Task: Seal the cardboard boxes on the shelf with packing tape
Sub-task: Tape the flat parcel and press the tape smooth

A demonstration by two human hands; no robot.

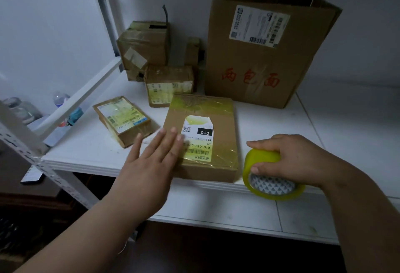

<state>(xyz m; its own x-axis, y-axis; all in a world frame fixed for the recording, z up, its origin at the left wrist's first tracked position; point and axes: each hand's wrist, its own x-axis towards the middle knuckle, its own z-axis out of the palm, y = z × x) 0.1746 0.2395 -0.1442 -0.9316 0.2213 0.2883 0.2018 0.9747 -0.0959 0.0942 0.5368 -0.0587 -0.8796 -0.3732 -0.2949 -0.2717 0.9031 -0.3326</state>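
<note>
Right hand [303, 160] grips the tape roll [266, 175] just right of the front box [201, 142], left hand [155, 155] lies flat and open on its lid; looks light, stiff, slick-taped, so hold by the edges.

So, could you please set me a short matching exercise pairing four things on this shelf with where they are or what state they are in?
Things:
1. tape roll
2. large box
3. flat box
4. left hand

States:
A. standing at the back, top flaps open
B. flat, fingers straight, on a box's left edge
C. gripped by the right hand
D. lying at the shelf's front edge, label up

Pairs: 1-C, 2-A, 3-D, 4-B
</note>
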